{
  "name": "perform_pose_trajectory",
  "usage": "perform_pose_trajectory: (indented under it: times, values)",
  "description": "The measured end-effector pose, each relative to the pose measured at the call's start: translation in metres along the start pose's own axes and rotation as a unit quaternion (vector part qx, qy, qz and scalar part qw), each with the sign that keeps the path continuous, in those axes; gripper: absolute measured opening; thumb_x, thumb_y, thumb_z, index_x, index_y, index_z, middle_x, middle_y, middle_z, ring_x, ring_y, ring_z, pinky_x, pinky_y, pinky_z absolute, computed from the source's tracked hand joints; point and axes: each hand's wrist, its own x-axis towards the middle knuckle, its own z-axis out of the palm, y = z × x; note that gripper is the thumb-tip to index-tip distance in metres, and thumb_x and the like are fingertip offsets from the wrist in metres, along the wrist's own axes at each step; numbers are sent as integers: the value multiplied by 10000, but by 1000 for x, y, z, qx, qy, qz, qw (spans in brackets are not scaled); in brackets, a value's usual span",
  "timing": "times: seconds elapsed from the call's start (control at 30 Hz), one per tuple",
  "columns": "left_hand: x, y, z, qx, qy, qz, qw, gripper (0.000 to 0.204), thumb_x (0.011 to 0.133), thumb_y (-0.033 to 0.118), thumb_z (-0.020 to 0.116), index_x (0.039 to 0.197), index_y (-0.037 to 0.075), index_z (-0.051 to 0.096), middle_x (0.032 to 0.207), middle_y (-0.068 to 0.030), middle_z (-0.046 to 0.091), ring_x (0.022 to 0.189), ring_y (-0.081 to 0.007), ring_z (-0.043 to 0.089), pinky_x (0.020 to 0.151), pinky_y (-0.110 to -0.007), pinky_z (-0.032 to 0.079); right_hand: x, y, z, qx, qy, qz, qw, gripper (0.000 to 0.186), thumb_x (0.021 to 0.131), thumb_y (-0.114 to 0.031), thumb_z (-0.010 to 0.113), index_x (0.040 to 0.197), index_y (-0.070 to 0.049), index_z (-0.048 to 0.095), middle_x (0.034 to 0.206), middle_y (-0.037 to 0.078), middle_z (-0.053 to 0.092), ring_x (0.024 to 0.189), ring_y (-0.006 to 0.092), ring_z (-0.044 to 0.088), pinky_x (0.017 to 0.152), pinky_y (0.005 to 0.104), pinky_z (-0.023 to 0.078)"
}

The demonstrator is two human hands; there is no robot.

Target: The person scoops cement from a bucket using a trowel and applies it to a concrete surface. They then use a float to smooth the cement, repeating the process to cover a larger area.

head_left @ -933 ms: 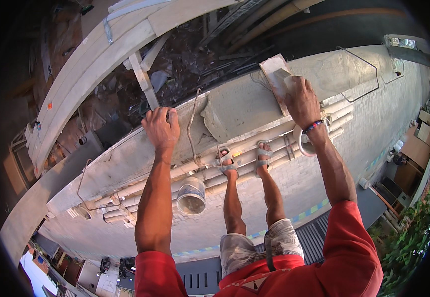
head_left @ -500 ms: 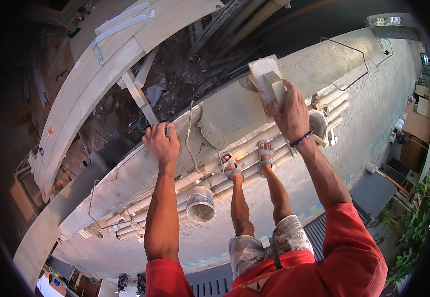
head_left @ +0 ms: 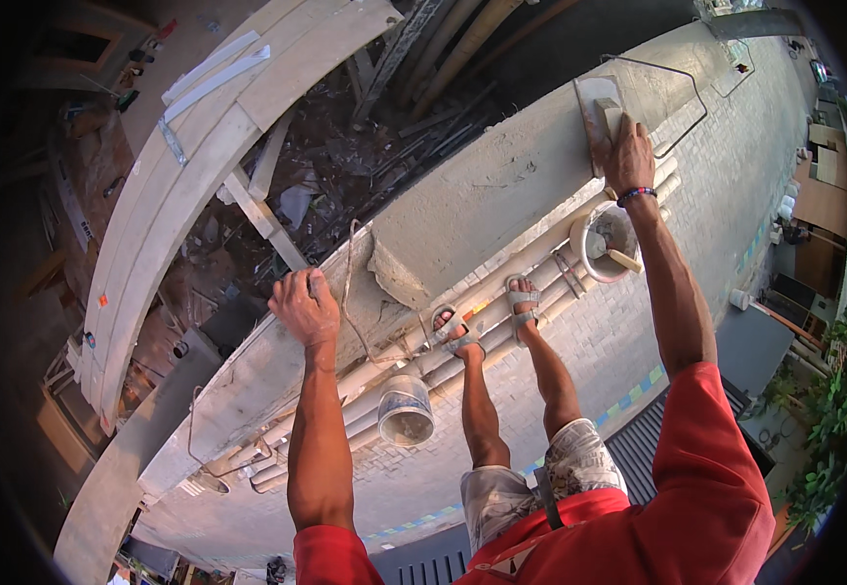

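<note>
Gripping the float (head_left: pixel 592 119) by its handle, R hand's (head_left: pixel 630 161) fingers clamped; float's now farther R on beam (head_left: pixel 482 166), shifting work area R. L hand (head_left: pixel 306 307) curled at beam edge, grip unclear.

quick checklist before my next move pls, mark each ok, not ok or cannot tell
1. Float in grip: ok, the right hand holds its block handle.
2. Left hand braced: cannot tell; it is at the ledge edge, but its underside is hidden.
3. Sandalled feet on firm footing: cannot tell; they are by the pale poles, whose firmness does not show.
4. Bent rod well away: not ok, it is close beside the float.
5. Ledge coating even: not ok, its left end is ragged.
</note>
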Motion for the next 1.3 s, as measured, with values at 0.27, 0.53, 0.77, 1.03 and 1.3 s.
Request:
perform_pose_trajectory:
  times: [0.27, 0.53, 0.77, 1.03, 1.3]
  values:
    - [-2, -6, -2, 14, -5, -12, 1000, 272, 920, 316, 530, 881, 96, 684, 908, -53, 656, 933, -287, 568, 810, -439, 384, -62, -75, -50, 186, -54, -122, 973, 516, 810, -135, 641, 1273, 37, 490, 984, 230, 539, 888, 408, 575, 783, 465, 483]
    - [-3, -11, 1, 28, 13, -3, 1000, 251, 914, 303, 550, 883, 95, 687, 905, -37, 654, 918, -269, 572, 789, -427, 394, -105, -115, -7, 147, -104, -202, 963, 630, 779, -115, 711, 1344, -32, 445, 1026, 175, 478, 924, 332, 511, 803, 410, 495]
    - [-2, -5, 4, 41, -5, -3, 999, 283, 933, 321, 510, 888, 99, 679, 920, -40, 644, 936, -277, 568, 798, -432, 395, 8, 22, -6, 3, 36, -32, 999, 482, 885, -301, 645, 1261, -22, 534, 1003, 228, 573, 953, 410, 578, 829, 473, 491]
    - [-2, -12, 1, 33, 6, -6, 999, 253, 919, 308, 542, 872, 100, 678, 892, -39, 644, 912, -274, 571, 788, -433, 397, 33, 90, -33, 206, -78, -53, 974, 535, 913, -292, 573, 1362, -12, 487, 1079, 280, 655, 1046, 411, 636, 896, 443, 486]
    - [-2, -6, 0, 38, -7, -4, 999, 271, 930, 325, 529, 898, 104, 681, 927, -34, 646, 938, -262, 573, 799, -424, 404, 35, 82, 23, 185, -28, -21, 982, 507, 950, -358, 534, 1352, -50, 516, 1002, 283, 669, 949, 421, 655, 835, 463, 501]
